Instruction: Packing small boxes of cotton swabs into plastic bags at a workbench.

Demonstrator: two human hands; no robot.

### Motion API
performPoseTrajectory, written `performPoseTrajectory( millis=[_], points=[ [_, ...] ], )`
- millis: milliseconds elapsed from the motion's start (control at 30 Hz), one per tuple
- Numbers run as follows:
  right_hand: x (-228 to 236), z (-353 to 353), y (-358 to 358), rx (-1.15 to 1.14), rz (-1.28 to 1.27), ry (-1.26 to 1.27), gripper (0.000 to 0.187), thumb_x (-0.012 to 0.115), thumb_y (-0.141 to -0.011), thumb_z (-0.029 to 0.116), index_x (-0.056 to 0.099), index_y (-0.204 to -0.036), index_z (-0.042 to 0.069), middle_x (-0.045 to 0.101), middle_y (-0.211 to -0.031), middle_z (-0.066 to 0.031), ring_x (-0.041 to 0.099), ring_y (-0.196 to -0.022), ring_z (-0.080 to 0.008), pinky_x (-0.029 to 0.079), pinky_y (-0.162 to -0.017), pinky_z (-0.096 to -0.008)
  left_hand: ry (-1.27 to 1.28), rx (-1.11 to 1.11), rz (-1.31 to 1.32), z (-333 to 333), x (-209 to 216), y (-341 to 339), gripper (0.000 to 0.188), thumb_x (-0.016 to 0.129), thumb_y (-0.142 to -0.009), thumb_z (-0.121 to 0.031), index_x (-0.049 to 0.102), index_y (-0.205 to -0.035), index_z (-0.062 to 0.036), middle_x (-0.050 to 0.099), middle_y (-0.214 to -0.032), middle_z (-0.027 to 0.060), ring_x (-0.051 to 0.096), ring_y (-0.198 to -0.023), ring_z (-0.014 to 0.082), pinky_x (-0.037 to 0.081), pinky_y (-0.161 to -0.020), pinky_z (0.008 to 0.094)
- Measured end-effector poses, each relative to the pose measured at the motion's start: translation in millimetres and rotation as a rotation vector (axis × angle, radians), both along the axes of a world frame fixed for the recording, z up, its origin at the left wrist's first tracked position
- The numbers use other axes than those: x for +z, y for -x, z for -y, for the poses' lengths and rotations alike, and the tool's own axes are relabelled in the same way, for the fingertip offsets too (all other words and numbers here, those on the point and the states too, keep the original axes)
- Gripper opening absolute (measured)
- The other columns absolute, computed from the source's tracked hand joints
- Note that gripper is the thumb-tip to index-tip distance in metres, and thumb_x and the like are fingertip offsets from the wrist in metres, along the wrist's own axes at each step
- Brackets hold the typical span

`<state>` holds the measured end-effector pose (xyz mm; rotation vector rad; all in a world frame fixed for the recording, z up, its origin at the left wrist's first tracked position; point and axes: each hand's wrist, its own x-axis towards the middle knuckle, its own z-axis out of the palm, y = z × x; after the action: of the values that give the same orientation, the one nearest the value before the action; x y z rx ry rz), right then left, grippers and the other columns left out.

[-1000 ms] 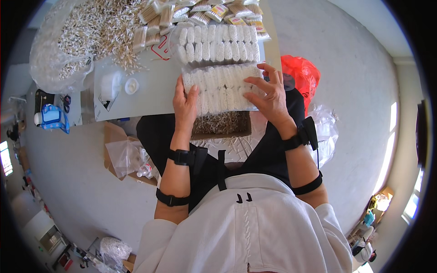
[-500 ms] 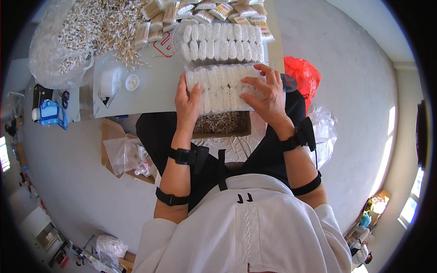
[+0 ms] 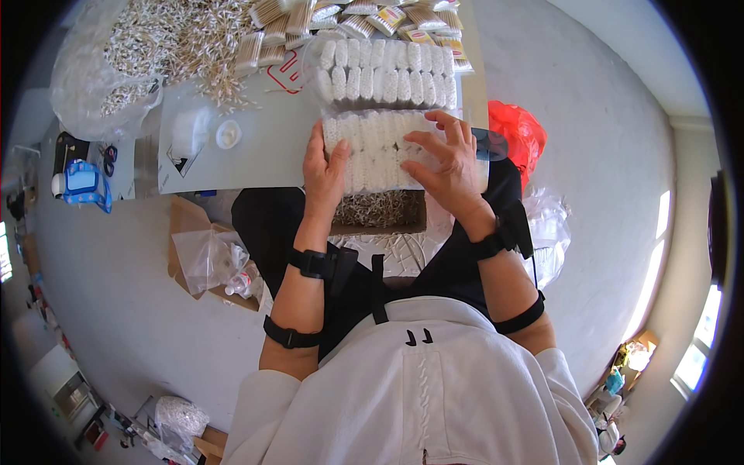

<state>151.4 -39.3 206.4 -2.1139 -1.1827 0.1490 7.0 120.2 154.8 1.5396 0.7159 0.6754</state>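
Observation:
A clear-wrapped pack of cotton swab bundles (image 3: 372,167), white tips up, lies at the table's near edge. My left hand (image 3: 325,167) holds the pack's left side, thumb on top and fingers along the edge. Over the right part of the pack is my right hand (image 3: 448,163), its fingers bent and apart, thumb and fingertips at the wrap; whether they press on it I cannot tell. Just beyond lies a second pack of cotton swab bundles (image 3: 387,74), two rows of white tips in clear film.
Loose cotton swabs (image 3: 178,46) heap at the far left beside a clear plastic bag (image 3: 89,101). Small swab packets (image 3: 356,27) pile along the back. A round white container (image 3: 228,134) stands left. Below the edge is a carton of swabs (image 3: 380,213); a red bag (image 3: 518,132) is right.
My right hand has shifted slightly left over the pack, its fingers still apart. My left hand keeps its hold. The whole view has moved a little.

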Motion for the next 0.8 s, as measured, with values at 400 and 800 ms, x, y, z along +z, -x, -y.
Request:
performPoseTrajectory(
  millis=[400,800],
  points=[
    [5,-12,4,0.032,0.01,-0.003,0.036,0.077,-0.066,0.021,0.07,-0.101,0.016,0.051,-0.123,-0.01,0.046,-0.115,-0.0323,0.035,-0.095,-0.0459,0.013,0.019,0.03,-2,-7,1,0.053,0.062,-0.093,-0.016,0.042,-0.138,0.0043,0.058,-0.125,0.0151,0.054,-0.114,0.0205,0.041,-0.099,0.0313],
    [1,-21,7,0.059,0.017,0.004,0.035,0.076,-0.067,0.021,0.07,-0.101,0.016,0.052,-0.122,-0.0102,0.047,-0.115,-0.0323,0.035,-0.096,-0.046,-0.039,0.04,0.007,-1,-11,3,0.056,0.064,-0.092,-0.019,0.042,-0.137,0.0074,0.057,-0.127,0.0195,0.054,-0.117,0.0249,0.04,-0.102,0.0339]
  ],
)
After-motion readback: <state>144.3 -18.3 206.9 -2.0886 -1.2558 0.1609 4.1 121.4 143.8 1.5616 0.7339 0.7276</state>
